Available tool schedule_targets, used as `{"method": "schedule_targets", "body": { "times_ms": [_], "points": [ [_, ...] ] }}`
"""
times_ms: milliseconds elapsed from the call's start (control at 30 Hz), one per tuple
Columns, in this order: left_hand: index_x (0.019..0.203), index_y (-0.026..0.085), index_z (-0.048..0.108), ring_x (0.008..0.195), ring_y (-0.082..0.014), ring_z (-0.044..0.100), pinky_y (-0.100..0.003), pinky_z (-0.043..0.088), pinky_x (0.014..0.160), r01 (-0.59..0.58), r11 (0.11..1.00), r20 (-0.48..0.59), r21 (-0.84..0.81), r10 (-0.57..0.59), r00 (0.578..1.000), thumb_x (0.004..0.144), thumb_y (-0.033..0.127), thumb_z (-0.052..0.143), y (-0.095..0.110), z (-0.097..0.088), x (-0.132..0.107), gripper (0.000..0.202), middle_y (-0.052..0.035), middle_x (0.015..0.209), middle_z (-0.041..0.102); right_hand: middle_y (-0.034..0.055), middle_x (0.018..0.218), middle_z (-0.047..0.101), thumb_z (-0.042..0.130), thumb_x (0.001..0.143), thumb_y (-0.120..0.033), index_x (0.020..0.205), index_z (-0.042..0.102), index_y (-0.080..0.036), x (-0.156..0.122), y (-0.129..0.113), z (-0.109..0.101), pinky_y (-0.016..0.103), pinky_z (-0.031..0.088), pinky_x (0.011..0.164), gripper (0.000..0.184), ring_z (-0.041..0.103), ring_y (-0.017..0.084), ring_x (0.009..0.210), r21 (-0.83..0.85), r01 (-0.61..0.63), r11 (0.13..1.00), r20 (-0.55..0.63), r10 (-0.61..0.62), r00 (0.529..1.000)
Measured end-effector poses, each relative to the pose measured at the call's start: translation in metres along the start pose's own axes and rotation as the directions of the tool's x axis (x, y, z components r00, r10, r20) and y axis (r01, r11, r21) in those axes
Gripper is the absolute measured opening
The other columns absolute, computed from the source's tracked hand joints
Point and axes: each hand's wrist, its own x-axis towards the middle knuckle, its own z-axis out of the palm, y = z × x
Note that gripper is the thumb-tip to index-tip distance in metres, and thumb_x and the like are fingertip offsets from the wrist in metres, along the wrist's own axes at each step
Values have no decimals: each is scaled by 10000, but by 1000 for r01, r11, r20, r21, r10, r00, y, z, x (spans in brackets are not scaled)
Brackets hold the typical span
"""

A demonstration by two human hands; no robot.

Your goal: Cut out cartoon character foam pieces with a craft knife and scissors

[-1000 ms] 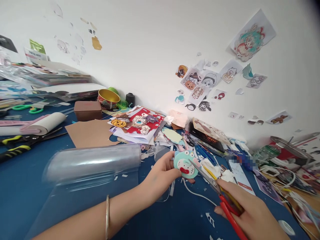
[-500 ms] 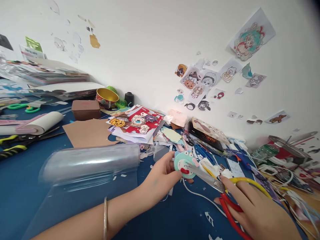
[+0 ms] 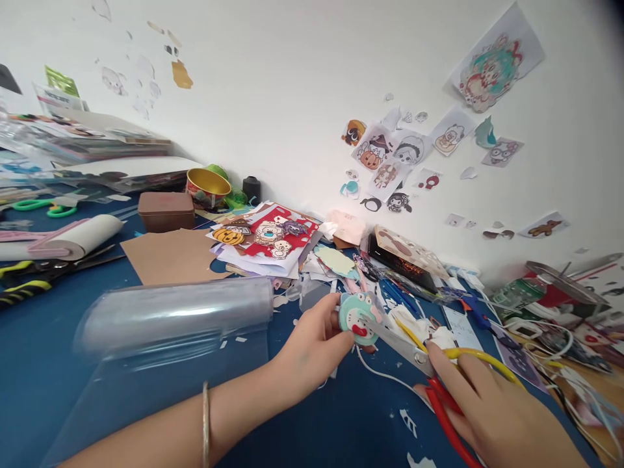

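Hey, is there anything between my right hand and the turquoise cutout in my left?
Only the scissors in your right hand: their blades span the gap, tips overlapping the front of the turquoise cutout. Whether they touch it, I can't tell. Nothing else visible blocks the way.

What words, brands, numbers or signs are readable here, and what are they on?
Nothing reads with certainty.
White packet, far left: blurred letters, perhaps ending "care".
Black box: orange print, too blurred.
White card: marks too blurred.
Green bottle: lettering too small.
Pink packet: faint marks, too small.
Scissors in the right hand: none visible.
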Motion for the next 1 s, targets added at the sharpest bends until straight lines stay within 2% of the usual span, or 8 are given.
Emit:
{"method": "schedule_targets", "body": {
  "times_ms": [233,333,500,600,700,833,1000],
  "points": [
    [923,189,463,555,-128,558,-226,303,473,38,999,-6,14,-38,999,721,171,524,-2,-1,0,212,-16,754,671,33,631,549,236,955,-205,1035,565,-153,4,-3,-2,264,320,467,342,495,130,432,-83,52,995,-29,-54,998],
    [915,184,461,545,-103,542,-215,304,477,48,999,-2,-5,-48,999,713,139,515,-1,-1,1,214,-19,782,675,43,657,579,230,972,-228,1027,563,-149,3,-5,1,256,347,480,346,530,131,464,-39,40,998,-37,-41,998],
    [904,166,470,384,-35,373,-213,265,447,50,997,24,-51,-49,999,681,89,490,2,0,2,237,0,745,672,58,694,612,227,992,-305,1025,567,-127,-2,-7,7,243,394,494,384,582,137,523,105,5,994,-33,-1,999],
    [901,166,482,435,-69,477,-222,326,490,28,996,57,-84,-23,998,660,100,499,3,1,4,251,-1,723,667,50,701,611,235,991,-343,1050,573,-133,-4,-5,9,237,398,489,402,596,139,544,137,-20,990,-19,23,1000],
    [917,170,484,575,-122,598,-243,411,600,5,994,67,-105,2,998,669,128,523,3,1,4,254,-14,773,673,29,690,603,253,983,-390,1113,568,-152,-1,-3,9,239,366,441,415,558,124,474,110,-61,992,-2,61,998],
    [936,169,475,696,-153,647,-271,453,711,-9,994,56,-104,15,998,695,133,528,2,1,4,249,-22,841,677,25,660,595,262,964,-476,1102,572,-145,6,-3,6,246,368,426,474,563,132,460,115,-74,991,-7,75,997],
    [961,153,489,723,-155,658,-252,443,691,-7,995,62,-100,13,998,711,97,509,1,1,3,258,-27,839,681,41,646,617,267,977,-375,1075,576,-135,8,-4,2,254,416,455,403,596,156,479,96,-29,995,-28,32,999]
  ]
}}
